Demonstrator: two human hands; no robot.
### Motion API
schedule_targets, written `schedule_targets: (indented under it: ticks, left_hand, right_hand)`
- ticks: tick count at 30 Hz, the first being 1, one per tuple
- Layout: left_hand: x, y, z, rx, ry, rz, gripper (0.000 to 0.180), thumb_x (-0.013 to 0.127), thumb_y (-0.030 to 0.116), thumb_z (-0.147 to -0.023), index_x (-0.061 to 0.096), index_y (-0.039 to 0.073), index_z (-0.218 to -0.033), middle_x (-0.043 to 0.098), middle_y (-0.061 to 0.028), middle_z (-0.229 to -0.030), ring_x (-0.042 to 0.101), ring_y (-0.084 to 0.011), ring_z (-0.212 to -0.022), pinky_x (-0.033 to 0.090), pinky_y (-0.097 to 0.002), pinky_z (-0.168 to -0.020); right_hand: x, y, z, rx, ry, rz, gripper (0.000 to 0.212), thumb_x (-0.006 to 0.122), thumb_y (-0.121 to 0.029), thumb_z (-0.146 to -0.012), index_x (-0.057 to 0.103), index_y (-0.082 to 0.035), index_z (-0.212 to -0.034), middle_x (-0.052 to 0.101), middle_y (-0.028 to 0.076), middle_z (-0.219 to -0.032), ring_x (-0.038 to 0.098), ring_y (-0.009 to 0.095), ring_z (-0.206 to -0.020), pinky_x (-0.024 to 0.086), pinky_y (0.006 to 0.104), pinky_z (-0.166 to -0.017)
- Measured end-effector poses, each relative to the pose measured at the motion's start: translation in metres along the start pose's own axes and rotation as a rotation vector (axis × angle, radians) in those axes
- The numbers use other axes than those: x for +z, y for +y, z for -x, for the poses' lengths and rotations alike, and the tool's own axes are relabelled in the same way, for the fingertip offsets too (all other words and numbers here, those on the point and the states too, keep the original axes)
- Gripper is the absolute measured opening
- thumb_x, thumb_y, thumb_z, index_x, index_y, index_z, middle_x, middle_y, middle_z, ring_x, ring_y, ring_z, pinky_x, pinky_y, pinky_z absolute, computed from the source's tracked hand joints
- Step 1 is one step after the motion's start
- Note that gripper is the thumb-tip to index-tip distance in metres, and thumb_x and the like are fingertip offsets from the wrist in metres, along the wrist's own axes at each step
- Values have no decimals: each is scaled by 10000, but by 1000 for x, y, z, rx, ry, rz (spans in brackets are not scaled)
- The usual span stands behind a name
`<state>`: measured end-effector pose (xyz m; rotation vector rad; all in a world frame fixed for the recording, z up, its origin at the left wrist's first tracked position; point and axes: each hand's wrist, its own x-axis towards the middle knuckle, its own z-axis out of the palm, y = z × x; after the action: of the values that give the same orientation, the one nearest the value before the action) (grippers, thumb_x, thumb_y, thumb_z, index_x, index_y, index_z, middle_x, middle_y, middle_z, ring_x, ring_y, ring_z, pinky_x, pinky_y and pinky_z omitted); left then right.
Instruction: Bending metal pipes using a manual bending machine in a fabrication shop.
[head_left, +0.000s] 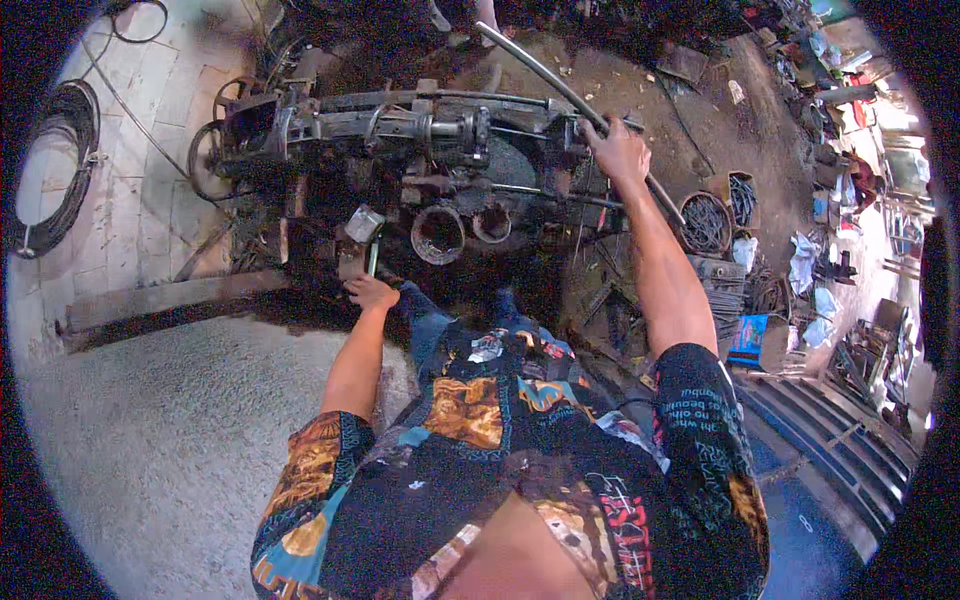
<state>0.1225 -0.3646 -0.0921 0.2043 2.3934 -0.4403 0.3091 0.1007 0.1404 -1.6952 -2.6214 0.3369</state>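
A long grey metal rod (545,75) slants from the far middle down toward the right, crossing the right end of a dark lathe-like machine (400,125). My right hand (617,152) is closed round this rod, arm stretched forward. Lower and to the left, my left hand (372,291) has its fingers curled in at the machine's near side, just below a short greenish bar (374,258) and a grey metal block (364,224). What those fingers grip is hidden. Two round metal openings, a larger ring (438,236) and a smaller ring (491,223), sit right of that hand.
Coiled black cable (62,170) lies on the pale tiles at left. A long beam (180,304) borders the rough concrete. At right stand a round bin of metal pieces (705,222), a box of rods (741,198), a blue package (749,340) and blue metal slats (830,435).
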Motion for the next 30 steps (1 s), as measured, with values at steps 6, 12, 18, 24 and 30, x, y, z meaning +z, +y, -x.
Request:
schedule_targets:
  ticks: [6,12,18,24,30]
  left_hand:
    - [105,-50,-164,144,-466,-41,911,701,409,-708,275,-25,-1387,127,-234,-1491,136,-376,-1383,187,-549,-1081]
    - [102,-6,-188,184,-719,211,802,683,370,-731,341,20,-1367,173,-201,-1489,171,-356,-1376,232,-558,-1052]
    - [75,-3,-181,141,-902,498,698,665,331,-754,407,66,-1347,219,-168,-1487,207,-337,-1369,277,-568,-1023]
    - [42,33,-144,-74,-811,1003,563,638,249,-797,462,167,-1326,329,-97,-1450,330,-297,-1312,402,-579,-892]
    - [48,18,-120,60,-391,603,713,706,365,-768,387,202,-1385,565,-153,-1183,572,-316,-973,453,-559,-758]
  right_hand:
    - [-1,-19,-1,-1,33,-2,698,472,-700,-769,588,-116,-1135,648,233,-985,620,404,-932,472,494,-827]
    - [2,-17,2,46,26,53,725,488,-685,-768,541,-99,-1191,656,214,-961,622,396,-925,464,506,-814]
    - [-4,-29,3,89,-1,89,739,490,-685,-766,499,-126,-1250,641,235,-1005,610,397,-961,451,499,-825]
    - [8,-16,-5,131,-26,70,789,506,-685,-759,419,-166,-1347,585,242,-1142,550,411,-1069,380,508,-923]
    - [1,-23,-5,71,-69,6,806,504,-690,-755,421,-147,-1345,596,216,-1139,540,413,-1085,376,520,-935]
